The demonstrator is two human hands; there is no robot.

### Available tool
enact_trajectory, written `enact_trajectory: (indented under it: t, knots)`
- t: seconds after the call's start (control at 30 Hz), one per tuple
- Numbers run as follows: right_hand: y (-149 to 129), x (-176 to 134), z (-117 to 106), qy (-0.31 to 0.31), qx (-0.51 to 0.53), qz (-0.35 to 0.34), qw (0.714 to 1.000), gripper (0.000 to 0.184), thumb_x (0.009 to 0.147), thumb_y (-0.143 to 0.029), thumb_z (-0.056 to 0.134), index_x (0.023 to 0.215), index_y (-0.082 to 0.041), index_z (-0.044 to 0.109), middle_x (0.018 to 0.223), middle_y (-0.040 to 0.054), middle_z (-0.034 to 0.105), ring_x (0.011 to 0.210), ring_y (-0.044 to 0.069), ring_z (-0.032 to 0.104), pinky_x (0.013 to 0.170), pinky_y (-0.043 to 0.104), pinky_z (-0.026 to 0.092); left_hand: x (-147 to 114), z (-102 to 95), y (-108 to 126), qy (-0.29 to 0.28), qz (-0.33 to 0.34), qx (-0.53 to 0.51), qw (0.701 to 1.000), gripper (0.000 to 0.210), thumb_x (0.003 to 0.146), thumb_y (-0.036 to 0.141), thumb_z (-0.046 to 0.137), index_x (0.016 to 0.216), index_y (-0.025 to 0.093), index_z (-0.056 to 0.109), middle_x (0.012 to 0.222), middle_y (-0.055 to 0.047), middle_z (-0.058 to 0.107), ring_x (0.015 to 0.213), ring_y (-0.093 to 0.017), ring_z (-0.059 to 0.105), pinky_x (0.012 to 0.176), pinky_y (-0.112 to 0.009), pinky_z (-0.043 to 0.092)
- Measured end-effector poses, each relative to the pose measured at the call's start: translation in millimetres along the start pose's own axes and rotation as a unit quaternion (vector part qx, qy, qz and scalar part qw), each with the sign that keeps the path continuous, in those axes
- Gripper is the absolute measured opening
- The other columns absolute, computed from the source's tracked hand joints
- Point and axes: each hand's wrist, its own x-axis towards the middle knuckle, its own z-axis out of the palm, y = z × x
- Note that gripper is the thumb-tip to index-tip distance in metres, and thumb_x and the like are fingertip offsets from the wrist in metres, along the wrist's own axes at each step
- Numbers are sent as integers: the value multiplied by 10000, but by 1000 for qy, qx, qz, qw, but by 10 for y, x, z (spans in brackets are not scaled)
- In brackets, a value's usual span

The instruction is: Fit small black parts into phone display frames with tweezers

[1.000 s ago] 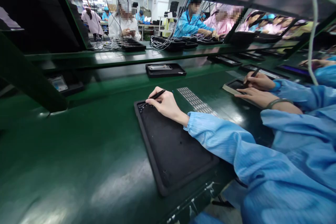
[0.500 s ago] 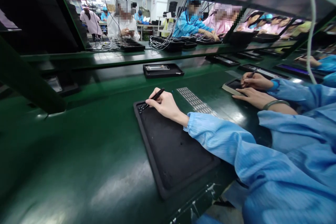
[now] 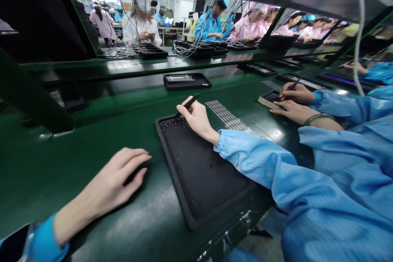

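Tweezers (image 3: 186,105), thin and black, are sitting pinched between the thumb and fingers of my right hand (image 3: 198,118), which is closed around them, their tips pointing down at the far left corner of the black tray (image 3: 202,180). Nearest to me, my left hand (image 3: 115,182) is lying palm down on the green belt (image 3: 92,139), fingers loosely spread and holding nothing, just left of the tray's near half without touching it. I am resting my right wrist on the tray's far part, with a cluster of tiny dark parts (image 3: 172,122) lying right under the tweezer tips. Just beyond my right hand, a strip of small grey pieces (image 3: 225,115) is lying on the belt. Further right, a co-worker's hands (image 3: 291,102) in blue sleeves are working with a tool on a small dark device (image 3: 270,98). Farther along the belt, another black tray (image 3: 187,81) is sitting with a silvery part inside. Beyond that, several people are sitting at benches strewn with cables.
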Motion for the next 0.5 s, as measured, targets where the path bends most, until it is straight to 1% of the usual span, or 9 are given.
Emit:
enact_trajectory:
  t: [0.07,0.13,0.17,0.23,0.3,0.4,0.5]
  knots:
    - [28,6,-9,6,-10,0,1000,239,833,-367,553,743,-148,525,687,8,563,629,93,510,627,223,429,169,139,100,-4,67,-16,998,252,910,166,402,1127,196,527,1031,-77,639,867,-167,601,748,-275,507]
    - [44,9,-15,4,-18,1,1000,242,840,-374,546,757,-148,530,700,8,561,637,94,509,632,222,422,257,259,135,-56,103,-37,992,240,918,189,409,1114,167,546,1104,-106,618,913,-185,584,778,-297,510]
    - [44,9,-17,2,-21,1,1000,240,840,-374,549,761,-148,529,700,7,558,637,94,506,632,221,417,273,305,133,-86,105,-48,990,238,920,205,418,1108,161,557,1140,-115,600,935,-194,570,793,-309,508]
    - [33,7,-20,-1,-25,6,1000,232,836,-366,557,764,-148,524,696,1,548,630,92,499,629,222,407,266,366,105,-120,91,-69,986,228,920,217,438,1096,155,570,1178,-122,569,970,-199,541,820,-319,497]
    - [16,6,-24,-1,-29,12,1000,220,836,-350,557,760,-148,518,699,-2,543,633,92,496,635,225,400,240,390,71,-129,76,-87,985,210,922,203,443,1083,152,569,1161,-117,561,992,-194,522,841,-313,482]
    - [10,5,-34,0,-28,21,999,211,842,-334,547,753,-148,508,716,-1,542,661,97,500,659,230,401,220,391,46,-131,73,-100,984,195,925,189,442,1077,148,557,1105,-103,570,986,-188,514,851,-313,468]
    - [31,4,-43,1,-24,29,999,205,846,-331,541,759,-149,502,723,-2,543,674,98,498,674,233,403,226,386,48,-138,68,-106,982,201,923,185,447,1095,148,545,1109,-100,561,990,-187,506,852,-311,464]
